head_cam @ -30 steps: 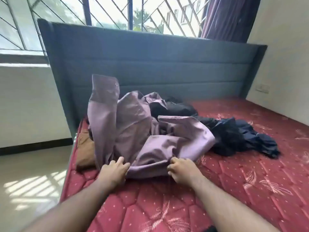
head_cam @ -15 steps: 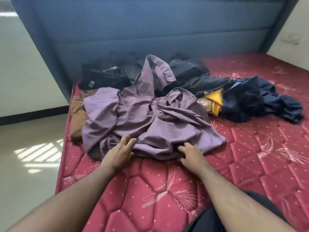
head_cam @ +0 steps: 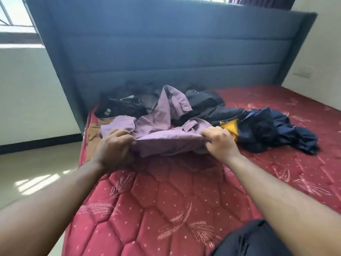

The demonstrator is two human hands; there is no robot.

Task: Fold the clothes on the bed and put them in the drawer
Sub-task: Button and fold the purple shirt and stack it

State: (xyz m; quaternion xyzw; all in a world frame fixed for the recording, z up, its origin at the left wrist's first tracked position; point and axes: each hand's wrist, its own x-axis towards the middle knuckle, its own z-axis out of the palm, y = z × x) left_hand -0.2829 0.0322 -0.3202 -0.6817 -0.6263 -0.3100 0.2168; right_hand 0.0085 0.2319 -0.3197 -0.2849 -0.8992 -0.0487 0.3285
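The left hand (head_cam: 114, 145) and right hand (head_cam: 220, 143) each pinch the near edge of the purple garment (head_cam: 166, 143), raising it off the red mattress (head_cam: 166, 209). At twelve o'clock lie black clothes (head_cam: 125, 106); at two o'clock, a navy garment (head_cam: 276, 132) with a yellow patch (head_cam: 230, 126).

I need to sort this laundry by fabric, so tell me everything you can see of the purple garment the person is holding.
The purple garment looks like thin, smooth woven cloth in a dull lilac, crumpled and unfolded. Its near edge is lifted off the red mattress and stretched between the left hand and the right hand, each gripping a bunch of it. The rest trails back over the dark clothes, one flap standing up. A brown garment lies beside it.
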